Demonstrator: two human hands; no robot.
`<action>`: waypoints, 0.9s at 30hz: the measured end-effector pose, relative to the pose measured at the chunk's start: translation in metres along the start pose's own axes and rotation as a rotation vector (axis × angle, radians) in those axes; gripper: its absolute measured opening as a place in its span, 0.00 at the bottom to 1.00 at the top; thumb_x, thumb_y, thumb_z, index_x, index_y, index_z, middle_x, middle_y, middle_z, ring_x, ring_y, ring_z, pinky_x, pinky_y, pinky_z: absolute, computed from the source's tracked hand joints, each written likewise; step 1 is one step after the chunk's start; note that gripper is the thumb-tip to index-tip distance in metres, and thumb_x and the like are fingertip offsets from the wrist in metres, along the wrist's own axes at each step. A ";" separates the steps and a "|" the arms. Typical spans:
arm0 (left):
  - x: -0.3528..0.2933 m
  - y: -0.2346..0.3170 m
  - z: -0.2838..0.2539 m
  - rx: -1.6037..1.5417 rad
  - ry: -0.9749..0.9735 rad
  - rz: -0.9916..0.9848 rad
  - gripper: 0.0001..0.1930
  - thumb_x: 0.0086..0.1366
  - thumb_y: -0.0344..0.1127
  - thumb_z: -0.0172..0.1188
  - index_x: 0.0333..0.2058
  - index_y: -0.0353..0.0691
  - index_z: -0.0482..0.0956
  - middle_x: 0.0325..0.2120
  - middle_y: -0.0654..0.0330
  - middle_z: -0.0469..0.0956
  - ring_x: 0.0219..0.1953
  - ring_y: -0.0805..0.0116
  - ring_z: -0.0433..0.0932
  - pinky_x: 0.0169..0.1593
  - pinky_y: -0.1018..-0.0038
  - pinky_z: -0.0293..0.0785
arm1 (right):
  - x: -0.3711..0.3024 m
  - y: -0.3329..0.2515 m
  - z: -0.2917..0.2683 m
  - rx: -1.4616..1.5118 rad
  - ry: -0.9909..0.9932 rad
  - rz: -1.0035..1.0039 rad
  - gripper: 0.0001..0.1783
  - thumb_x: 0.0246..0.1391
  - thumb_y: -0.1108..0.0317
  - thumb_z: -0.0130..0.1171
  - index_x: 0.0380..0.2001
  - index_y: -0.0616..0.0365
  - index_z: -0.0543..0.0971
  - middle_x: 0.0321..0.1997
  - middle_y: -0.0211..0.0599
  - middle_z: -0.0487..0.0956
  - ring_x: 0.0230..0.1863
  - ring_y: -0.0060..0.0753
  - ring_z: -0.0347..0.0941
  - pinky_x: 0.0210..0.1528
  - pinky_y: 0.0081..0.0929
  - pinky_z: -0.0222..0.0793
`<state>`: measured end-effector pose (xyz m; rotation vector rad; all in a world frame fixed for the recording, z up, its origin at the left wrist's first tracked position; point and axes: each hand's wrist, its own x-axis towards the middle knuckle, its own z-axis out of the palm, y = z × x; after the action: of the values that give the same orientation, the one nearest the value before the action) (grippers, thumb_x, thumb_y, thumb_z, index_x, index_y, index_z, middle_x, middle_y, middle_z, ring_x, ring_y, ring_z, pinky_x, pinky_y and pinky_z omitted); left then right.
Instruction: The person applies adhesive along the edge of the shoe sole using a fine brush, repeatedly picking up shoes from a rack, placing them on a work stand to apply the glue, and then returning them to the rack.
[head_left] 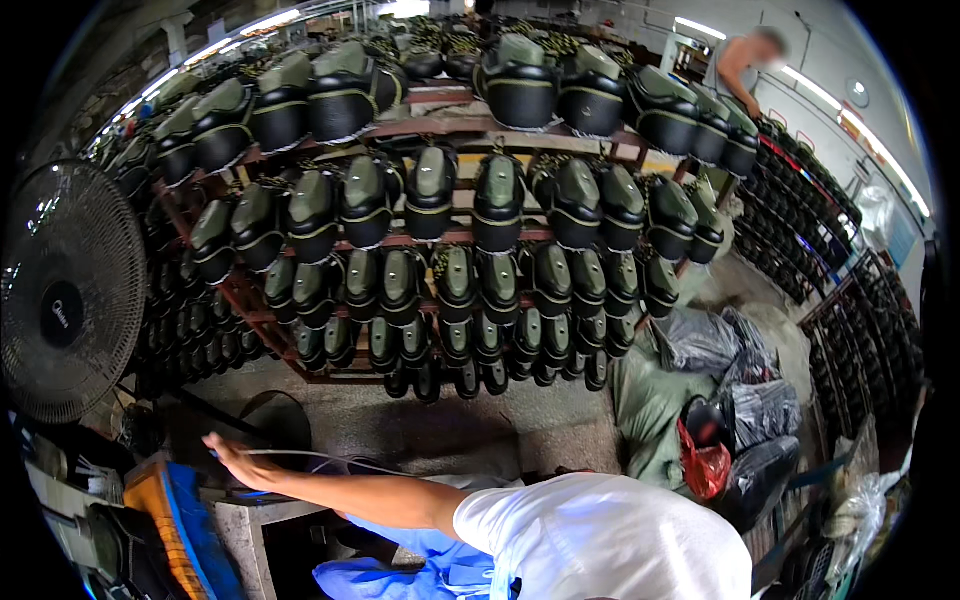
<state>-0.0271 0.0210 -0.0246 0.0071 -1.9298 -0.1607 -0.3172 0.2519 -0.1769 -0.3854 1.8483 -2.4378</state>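
My right hand [232,458] is stretched out to the left, beyond a white sleeve and bare forearm, above the end of a grey metal frame [257,512]. Its fingers look closed at a thin grey cord [330,457], which runs from the hand back along the upper side of the forearm. A small spot of blue shows by the fingertips; what it is I cannot make out. My left hand is out of the picture. Below the arm, blue cloth [400,565] covers my legs. Near the hand lies an orange and blue crate-like box [185,525].
A tall rack of black and green shoes [498,195] stands ahead in several tiers. A large fan [70,290] is at the left. Dark plastic bags [765,415], a green sack [650,405] and a red bag [705,465] lie at right. Another person [745,65] stands far right by more racks.
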 end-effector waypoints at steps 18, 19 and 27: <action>-0.036 0.151 0.012 -0.081 -0.296 -0.160 0.36 0.55 0.29 0.72 0.64 0.34 0.75 0.67 0.44 0.71 0.63 0.45 0.73 0.66 0.55 0.67 | -0.137 -0.194 -0.014 -0.165 -0.329 -0.454 0.19 0.64 0.69 0.49 0.45 0.67 0.87 0.27 0.30 0.78 0.28 0.19 0.69 0.32 0.19 0.63; -0.043 0.155 0.014 -0.022 -0.287 -0.127 0.37 0.53 0.28 0.73 0.64 0.32 0.74 0.69 0.43 0.69 0.62 0.44 0.73 0.65 0.55 0.68 | -0.144 -0.205 -0.009 -0.251 -0.351 -0.558 0.20 0.64 0.69 0.47 0.43 0.70 0.86 0.25 0.33 0.77 0.26 0.20 0.69 0.29 0.20 0.62; -0.053 0.173 0.042 0.282 -0.188 -0.082 0.23 0.67 0.34 0.56 0.59 0.30 0.79 0.67 0.44 0.73 0.58 0.54 0.75 0.66 0.58 0.69 | -0.161 -0.237 0.045 -0.625 -0.588 -1.105 0.13 0.48 0.77 0.58 0.36 0.66 0.86 0.23 0.40 0.79 0.21 0.36 0.79 0.25 0.28 0.76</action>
<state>-0.0349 0.2016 -0.0691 0.2673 -2.1270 0.0600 -0.1265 0.3074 0.0345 -2.3516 2.3210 -1.5613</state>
